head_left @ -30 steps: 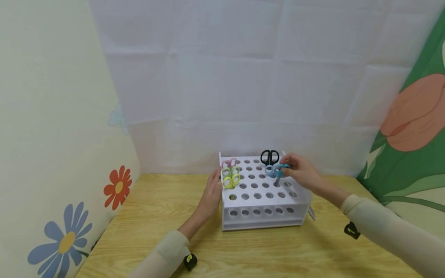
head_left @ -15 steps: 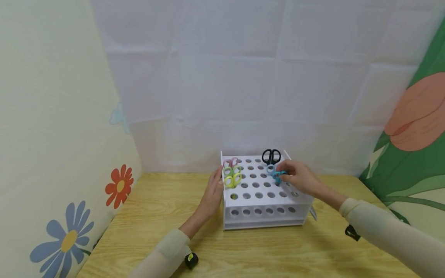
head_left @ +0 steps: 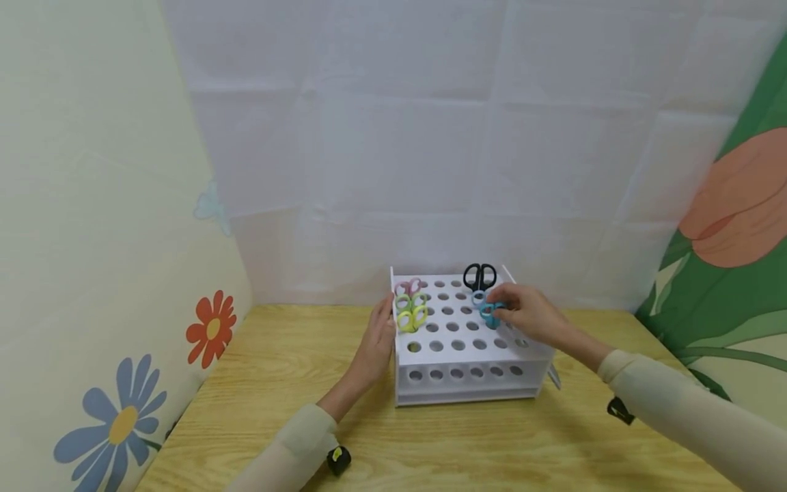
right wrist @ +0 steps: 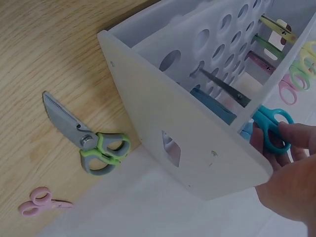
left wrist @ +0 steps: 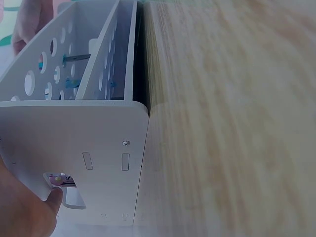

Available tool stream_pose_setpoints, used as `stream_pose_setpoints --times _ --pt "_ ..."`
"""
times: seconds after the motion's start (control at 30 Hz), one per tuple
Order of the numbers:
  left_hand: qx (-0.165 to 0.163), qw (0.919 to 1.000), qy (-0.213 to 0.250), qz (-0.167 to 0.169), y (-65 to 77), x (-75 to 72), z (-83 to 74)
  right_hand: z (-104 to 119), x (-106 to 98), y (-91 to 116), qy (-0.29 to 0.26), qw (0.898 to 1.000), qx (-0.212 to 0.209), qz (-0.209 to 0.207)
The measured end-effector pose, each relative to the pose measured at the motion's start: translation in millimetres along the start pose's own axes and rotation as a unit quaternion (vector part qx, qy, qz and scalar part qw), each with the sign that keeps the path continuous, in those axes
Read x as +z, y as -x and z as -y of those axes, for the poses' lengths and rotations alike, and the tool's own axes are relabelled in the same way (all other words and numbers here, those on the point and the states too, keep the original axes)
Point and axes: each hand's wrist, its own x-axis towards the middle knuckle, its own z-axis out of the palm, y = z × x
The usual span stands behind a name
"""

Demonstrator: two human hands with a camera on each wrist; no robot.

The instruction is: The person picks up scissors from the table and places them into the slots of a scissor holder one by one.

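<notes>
My right hand (head_left: 529,313) pinches the handles of teal scissors (right wrist: 266,121) at the right of a white rack (head_left: 458,355) with rows of round holes. In the right wrist view their blade points down through the top board, its tip at a lower hole. My left hand (head_left: 371,342) rests along the rack's left wall with straight fingers. One fingertip touches the cutout there in the left wrist view. Pink (head_left: 408,286), green (head_left: 402,303) and yellow scissors (head_left: 404,321) stand in the left column. Black scissors (head_left: 479,275) and light blue scissors (head_left: 478,298) stand at the right.
Right of the rack, grey-and-green shears (right wrist: 84,136) and small pink scissors (right wrist: 42,202) lie on the wooden table (head_left: 277,383). A white cloth (head_left: 393,137) hangs behind. Painted walls with flowers stand on both sides.
My right hand has lowered the teal scissors, so their handles now sit close to the top board. My left hand stays at the rack's left wall.
</notes>
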Motion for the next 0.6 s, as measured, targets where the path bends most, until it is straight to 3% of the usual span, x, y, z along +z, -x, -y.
stream_pose_setpoints --times 0.6 --pt "-0.002 1.0 -0.009 0.003 0.3 -0.6 0.3 -3.0 4.8 1.8 0.009 1.0 0.01 0.016"
